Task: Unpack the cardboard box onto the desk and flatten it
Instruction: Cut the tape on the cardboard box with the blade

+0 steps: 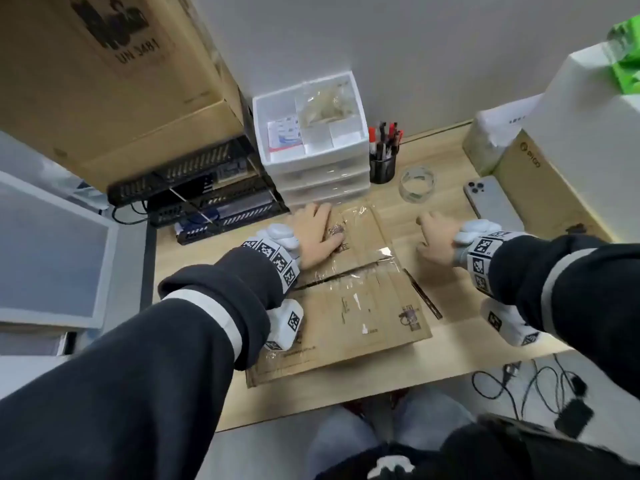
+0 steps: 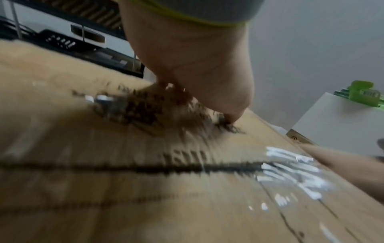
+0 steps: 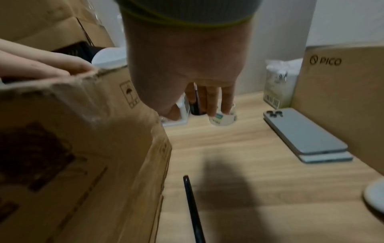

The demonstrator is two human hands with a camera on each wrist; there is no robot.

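Pressing down on the top of the cardboard box (image 1: 349,292), the left hand (image 1: 317,237) lies flat with its fingers straight, spread over the far flap near a dark printed mark; it holds nothing, only bears on the cardboard. That box sits closed on the wooden desk (image 1: 446,337), its two top flaps meeting in a dark seam that runs just on the near side of the left palm, with clear tape glinting across it. In the left wrist view the picture is smeared, yet the fingertips (image 2: 232,118) can be seen touching the printed cardboard. Off the box's right edge, the right hand (image 1: 437,241) hovers over bare desk with its fingers loosely bent and nothing in them; in the right wrist view it hangs beside the box's upright side wall, apart from it. Just on the near side of that hand, a thin dark pen (image 1: 423,294) lies on the desk close along the box's right edge. Beyond the right fingers stands a roll of clear tape (image 1: 417,184), and further to the right of them a grey phone (image 1: 491,202) lies flat against a brown carton (image 1: 540,188).
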